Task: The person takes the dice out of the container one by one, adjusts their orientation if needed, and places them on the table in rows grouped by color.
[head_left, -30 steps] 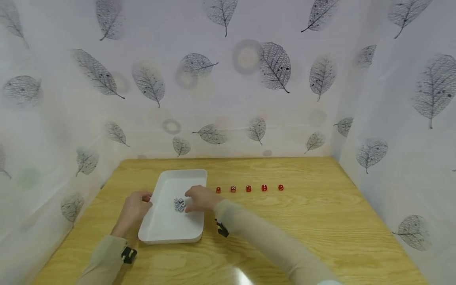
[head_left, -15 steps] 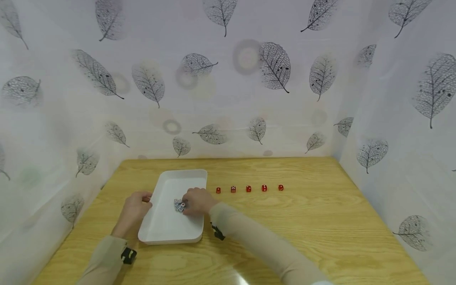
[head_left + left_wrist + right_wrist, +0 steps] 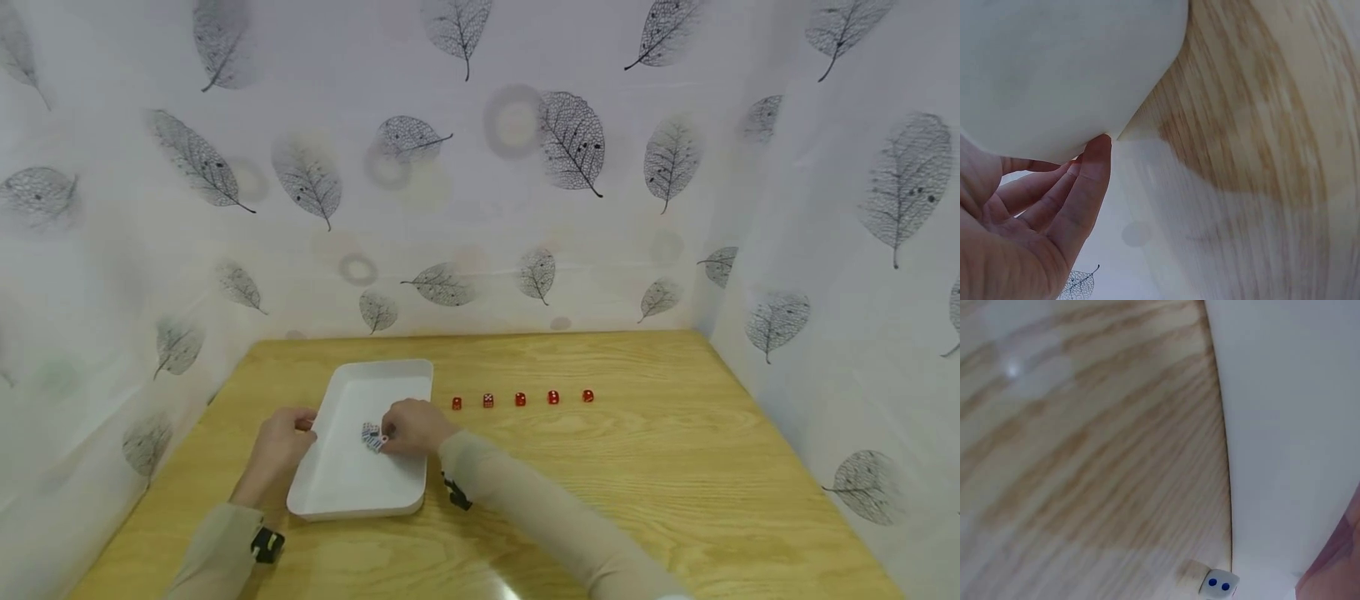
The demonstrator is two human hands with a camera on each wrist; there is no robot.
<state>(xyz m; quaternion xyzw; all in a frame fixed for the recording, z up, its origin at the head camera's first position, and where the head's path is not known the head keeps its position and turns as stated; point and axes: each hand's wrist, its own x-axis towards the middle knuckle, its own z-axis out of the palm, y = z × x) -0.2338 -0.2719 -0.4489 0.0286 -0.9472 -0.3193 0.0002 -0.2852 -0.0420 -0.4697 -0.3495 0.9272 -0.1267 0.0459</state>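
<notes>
On the table (image 3: 645, 467), a white tray (image 3: 322, 492) holds a small cluster of white dice (image 3: 371, 435) near its middle. My right hand (image 3: 416, 425) reaches over the tray's right wall. Its fingertips pinch a white die (image 3: 383, 439) with a red pip at the cluster's right side; the fingers partly cover it. My left hand (image 3: 281, 437) grips the tray's left rim, and its bent fingers (image 3: 1085, 187) show against that edge in the left wrist view. Several red dice (image 3: 521, 400) stand in a spaced row right of the tray.
In the right wrist view, a white die (image 3: 1218, 585) with two blue pips lies outside the tray, close to its wall. A leaf-printed curtain (image 3: 480, 208) encloses the table at the back and both sides.
My right hand has lowered and moved left onto the cluster, and its fingers have come together on a die there. The left hand stays at the rim. The head view has shifted slightly.
</notes>
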